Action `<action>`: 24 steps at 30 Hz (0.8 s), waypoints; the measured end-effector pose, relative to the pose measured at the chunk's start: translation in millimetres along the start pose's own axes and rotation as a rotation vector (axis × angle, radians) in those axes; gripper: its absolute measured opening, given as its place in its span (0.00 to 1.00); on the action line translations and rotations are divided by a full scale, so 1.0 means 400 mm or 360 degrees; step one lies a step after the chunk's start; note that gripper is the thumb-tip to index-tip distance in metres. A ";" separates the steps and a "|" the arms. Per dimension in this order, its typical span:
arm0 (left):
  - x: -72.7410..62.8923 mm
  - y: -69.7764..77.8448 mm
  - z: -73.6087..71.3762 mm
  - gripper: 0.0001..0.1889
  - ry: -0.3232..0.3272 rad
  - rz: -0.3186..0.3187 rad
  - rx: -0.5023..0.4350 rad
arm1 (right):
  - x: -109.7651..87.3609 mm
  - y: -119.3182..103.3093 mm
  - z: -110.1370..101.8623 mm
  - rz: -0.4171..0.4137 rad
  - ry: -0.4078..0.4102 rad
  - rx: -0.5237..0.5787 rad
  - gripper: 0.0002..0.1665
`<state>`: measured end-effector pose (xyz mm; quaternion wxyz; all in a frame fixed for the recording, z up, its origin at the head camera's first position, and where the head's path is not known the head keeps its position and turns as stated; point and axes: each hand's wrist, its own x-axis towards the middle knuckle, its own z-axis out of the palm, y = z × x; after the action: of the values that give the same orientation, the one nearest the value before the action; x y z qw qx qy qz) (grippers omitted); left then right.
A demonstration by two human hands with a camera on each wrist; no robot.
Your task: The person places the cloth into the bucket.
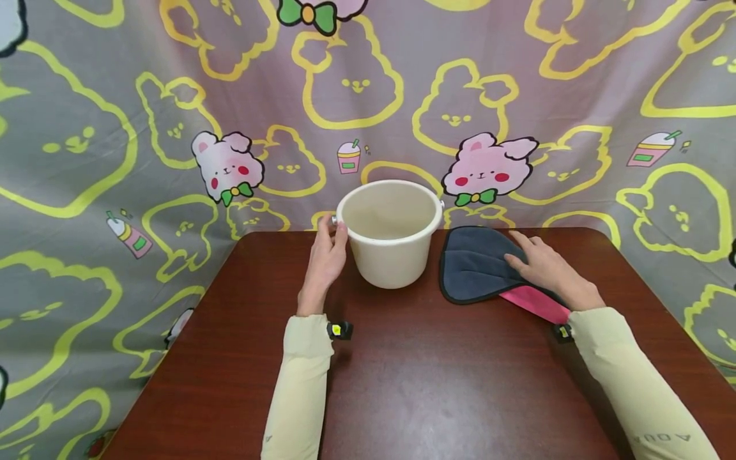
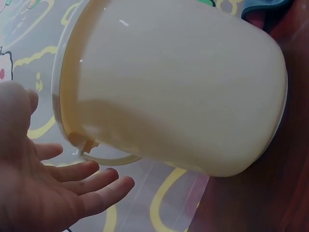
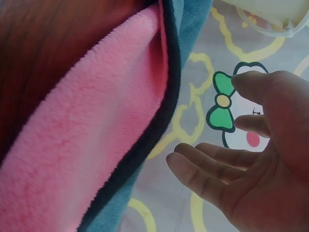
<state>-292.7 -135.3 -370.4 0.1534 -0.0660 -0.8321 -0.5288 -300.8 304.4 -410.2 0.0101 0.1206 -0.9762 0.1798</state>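
Note:
A cream plastic bucket (image 1: 392, 265) stands upright near the back of the table, with its round mouth facing up. Beside its left rim is my left hand (image 1: 326, 259), its fingers extended and nothing held in them. The left wrist view shows those fingers apart from the bucket wall (image 2: 178, 87), close to the thin curved handle (image 2: 113, 160). To the right of the bucket lies a folded cloth (image 1: 477, 265), dark grey-blue on one side and fluffy pink (image 3: 96, 106) on the other, with a black edging. My right hand (image 1: 546, 265) hovers over this cloth, fingers loosely spread and holding nothing.
The brown wooden table (image 1: 437, 383) runs from the front to a patterned curtain (image 1: 391, 76) right behind the bucket and cloth. Each wrist carries a small black camera, such as the left one (image 1: 340, 330).

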 end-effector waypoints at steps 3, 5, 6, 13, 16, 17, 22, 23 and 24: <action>0.004 -0.001 0.019 0.28 0.0020 -0.0007 -0.0051 | -0.008 0.011 0.003 0.0021 -0.0021 0.0015 0.43; 0.006 0.001 0.032 0.28 0.0022 -0.0008 -0.0083 | -0.013 0.018 0.006 0.0025 -0.0039 0.0023 0.43; 0.006 0.003 0.038 0.28 0.0022 -0.0006 -0.0087 | -0.015 0.021 0.008 0.0028 -0.0049 0.0025 0.43; 0.010 0.008 0.056 0.30 0.0081 -0.0012 -0.0128 | -0.010 0.028 0.029 0.0027 -0.0131 0.0014 0.44; 0.011 0.008 0.060 0.32 0.0095 -0.0021 -0.0152 | -0.008 0.026 0.037 0.0009 -0.0153 -0.0006 0.44; 0.011 0.008 0.060 0.32 0.0096 -0.0023 -0.0158 | -0.007 0.025 0.039 0.0000 -0.0163 -0.0012 0.44; 0.006 0.003 0.060 0.34 0.0100 -0.0074 -0.0175 | -0.006 0.018 0.049 -0.0045 -0.0238 -0.0034 0.44; 0.005 0.001 0.059 0.35 0.0101 -0.0086 -0.0187 | -0.005 0.017 0.051 -0.0055 -0.0253 -0.0039 0.44; 0.003 0.000 0.058 0.34 0.0104 -0.0096 -0.0196 | -0.004 0.014 0.052 -0.0066 -0.0266 -0.0045 0.44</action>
<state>-298.2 -114.6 -379.0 0.1603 -0.0330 -0.7941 -0.5853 -300.3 302.5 -431.8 -0.0659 0.1551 -0.9734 0.1552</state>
